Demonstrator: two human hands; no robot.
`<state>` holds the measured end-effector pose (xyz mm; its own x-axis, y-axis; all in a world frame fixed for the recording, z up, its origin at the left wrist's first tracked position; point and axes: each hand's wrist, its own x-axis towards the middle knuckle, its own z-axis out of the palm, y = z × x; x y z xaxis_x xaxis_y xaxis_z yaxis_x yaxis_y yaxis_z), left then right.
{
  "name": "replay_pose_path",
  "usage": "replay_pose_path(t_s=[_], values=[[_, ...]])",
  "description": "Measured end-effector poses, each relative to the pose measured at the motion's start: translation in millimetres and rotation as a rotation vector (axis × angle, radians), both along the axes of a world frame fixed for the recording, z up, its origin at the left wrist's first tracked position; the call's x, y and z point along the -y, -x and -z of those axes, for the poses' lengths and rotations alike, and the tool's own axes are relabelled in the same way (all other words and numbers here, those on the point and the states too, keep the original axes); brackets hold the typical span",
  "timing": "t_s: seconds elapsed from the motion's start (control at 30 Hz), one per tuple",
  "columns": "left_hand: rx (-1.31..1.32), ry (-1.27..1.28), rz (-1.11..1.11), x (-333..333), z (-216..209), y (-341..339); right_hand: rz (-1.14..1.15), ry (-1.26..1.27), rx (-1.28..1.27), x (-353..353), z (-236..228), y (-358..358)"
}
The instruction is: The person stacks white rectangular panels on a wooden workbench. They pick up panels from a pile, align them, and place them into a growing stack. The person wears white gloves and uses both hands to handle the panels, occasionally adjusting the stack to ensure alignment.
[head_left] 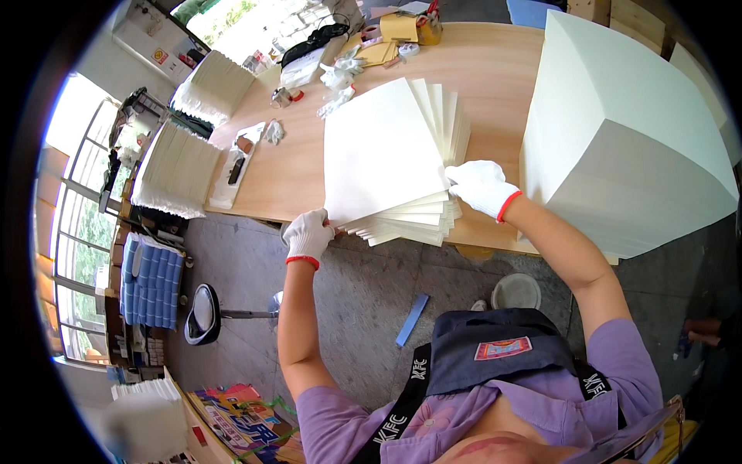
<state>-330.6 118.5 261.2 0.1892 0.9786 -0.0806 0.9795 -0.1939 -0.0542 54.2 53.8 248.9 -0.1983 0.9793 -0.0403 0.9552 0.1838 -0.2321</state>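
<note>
A stack of white paper sheets (382,151) lies on the wooden table in front of me, its layers fanned out at the far right and along the near edge. My left hand (308,235), in a white knit glove with a red cuff, pinches the near left corner of the top sheets. At the near right corner, my right hand (483,187), gloved the same way, has its fingers closed on the edge of the sheets. The undersides of both hands' grips are hidden.
A tall block of white paper (595,131) stands close to my right arm. Frayed paper stacks (176,170) are at the table's left end, near a white board (237,166) with a dark tool. Beneath the table (270,189) are a bucket (516,292) and blue strip (412,319).
</note>
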Motion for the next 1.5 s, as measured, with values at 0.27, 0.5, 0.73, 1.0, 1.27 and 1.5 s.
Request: replay_pose_path(t_s=[0.27, 0.5, 0.73, 1.0, 1.27, 1.5], values=[[0.004, -0.093, -0.017, 14.5, -63.5, -16.3, -0.189, 0.134, -0.04, 96.5, -66.8, -7.2], [0.708, -0.603, 0.767, 83.4, -198.8, -182.3, -0.222, 0.448, -0.602, 252.3, -182.7, -109.7], [0.645, -0.581, 1.438, 159.0, -314.2, -406.6, 0.57, -0.814, -0.604, 364.9, -240.7, -245.0], [0.197, -0.168, 1.434, 204.7, -307.5, -602.8, 1.156, -0.635, -0.236, 394.2, -202.4, -360.5], [0.239, 0.085, 1.372, 201.8, -273.1, -632.7, 0.991, -0.548, 0.0, 374.0, -212.1, -361.8], [0.298, 0.106, 1.309, 203.5, -263.5, -636.3, 0.665, -0.782, 0.281, 353.7, -242.1, -381.6]])
